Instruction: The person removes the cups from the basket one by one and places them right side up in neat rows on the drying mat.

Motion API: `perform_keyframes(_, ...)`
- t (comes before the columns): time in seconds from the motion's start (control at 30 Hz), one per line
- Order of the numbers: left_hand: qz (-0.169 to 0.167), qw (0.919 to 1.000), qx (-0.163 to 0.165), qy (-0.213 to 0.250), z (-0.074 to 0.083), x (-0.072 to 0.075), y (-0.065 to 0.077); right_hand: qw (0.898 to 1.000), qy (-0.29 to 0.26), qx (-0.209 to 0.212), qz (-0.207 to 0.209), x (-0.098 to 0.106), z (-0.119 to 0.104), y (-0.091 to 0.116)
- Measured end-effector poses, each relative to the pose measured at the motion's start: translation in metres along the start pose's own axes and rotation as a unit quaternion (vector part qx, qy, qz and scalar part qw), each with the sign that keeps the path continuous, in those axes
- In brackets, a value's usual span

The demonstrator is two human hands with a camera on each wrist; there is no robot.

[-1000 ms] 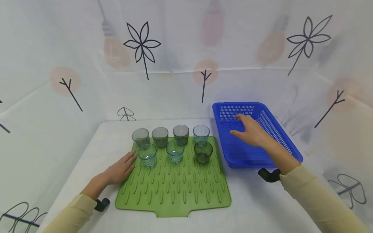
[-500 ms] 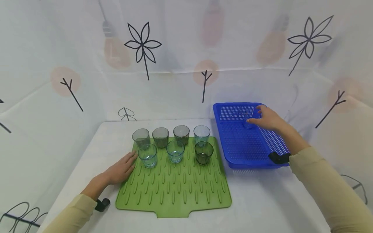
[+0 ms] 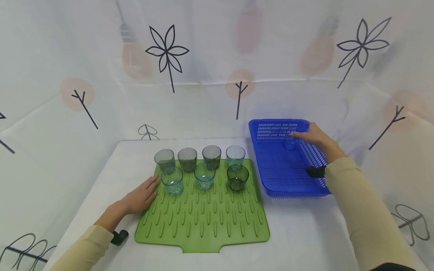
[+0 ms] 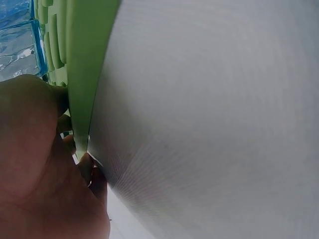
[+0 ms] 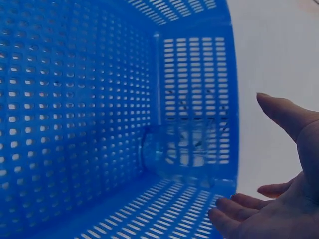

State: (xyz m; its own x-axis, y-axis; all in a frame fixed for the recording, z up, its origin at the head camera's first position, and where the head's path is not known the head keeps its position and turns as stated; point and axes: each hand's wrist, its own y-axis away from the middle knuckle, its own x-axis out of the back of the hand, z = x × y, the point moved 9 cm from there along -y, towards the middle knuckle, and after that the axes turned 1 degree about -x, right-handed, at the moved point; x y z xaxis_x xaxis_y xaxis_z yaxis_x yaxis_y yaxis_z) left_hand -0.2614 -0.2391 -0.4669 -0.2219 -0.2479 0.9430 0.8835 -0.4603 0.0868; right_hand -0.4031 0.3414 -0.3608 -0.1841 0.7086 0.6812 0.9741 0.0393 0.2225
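Note:
My left hand (image 3: 140,195) rests with extended fingers along the left edge of a green drying mat (image 3: 203,222); the left wrist view shows its fingers against the mat's side (image 4: 89,64). At the far right corner of a blue plastic basket (image 3: 281,169) is my right hand (image 3: 317,137). A clear glass (image 5: 179,149) lies inside that corner. In the right wrist view the right hand (image 5: 284,199) has its thumb and fingers spread apart, fingertips right at the basket's rim, with nothing between them.
Several tumblers stand in two rows on the mat's far half: smoky grey ones such as the far-left tumbler (image 3: 165,160), light blue ones such as the front middle tumbler (image 3: 204,177), and a dark tumbler (image 3: 237,177) front right. A printed white curtain (image 3: 203,109) hangs behind the table.
My right hand has moved from above the basket's middle to its far right corner, and the glass there now shows beside it. The left hand and the mat's tumblers stay put.

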Motion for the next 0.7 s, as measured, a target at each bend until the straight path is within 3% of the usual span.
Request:
perform_keyframes(0.2,0.004,0.9999,-0.009,-0.009,0.0,0.001,-0.002,0.998,-0.046,-0.037,-0.008,-0.011,0.018,-0.01)
perform_keyframes(0.47,0.003,1.0,0.001,-0.008,-0.002,-0.001,-0.004,0.997,-0.036,-0.06,0.032,-0.018,0.037,-0.028)
perform_keyframes(0.7,0.008,0.9999,0.003,-0.009,-0.005,-0.003,-0.002,0.995,-0.046,-0.066,0.062,-0.024,0.04,-0.035)
